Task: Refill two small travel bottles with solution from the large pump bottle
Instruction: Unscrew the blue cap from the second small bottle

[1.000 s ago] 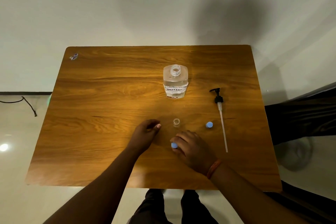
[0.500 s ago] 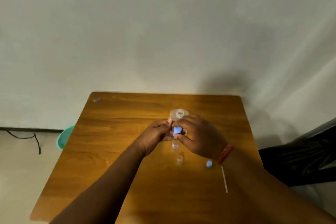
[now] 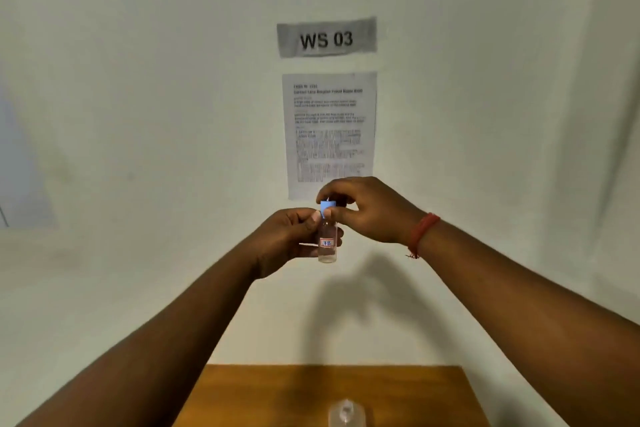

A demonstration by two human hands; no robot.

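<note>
I hold a small clear travel bottle point(image 3: 327, 243) upright in the air in front of the wall; it carries a small red-edged label. My left hand point(image 3: 292, 236) grips its body from the left. My right hand point(image 3: 360, 210) pinches the blue cap point(image 3: 326, 208) on its neck from above. The open top of the large clear bottle point(image 3: 345, 413) shows at the bottom edge, standing on the wooden table point(image 3: 259, 395). The second small bottle, the other blue cap and the pump are out of view.
On the white wall behind my hands hang a grey sign reading "WS 03" point(image 3: 326, 37) and a printed sheet point(image 3: 329, 128). Only the far strip of the table is visible at the bottom.
Both hands lifted the small bottle with its blue cap from just above the table up to chest height. The view tilted upward, so most of the table dropped out of sight.
</note>
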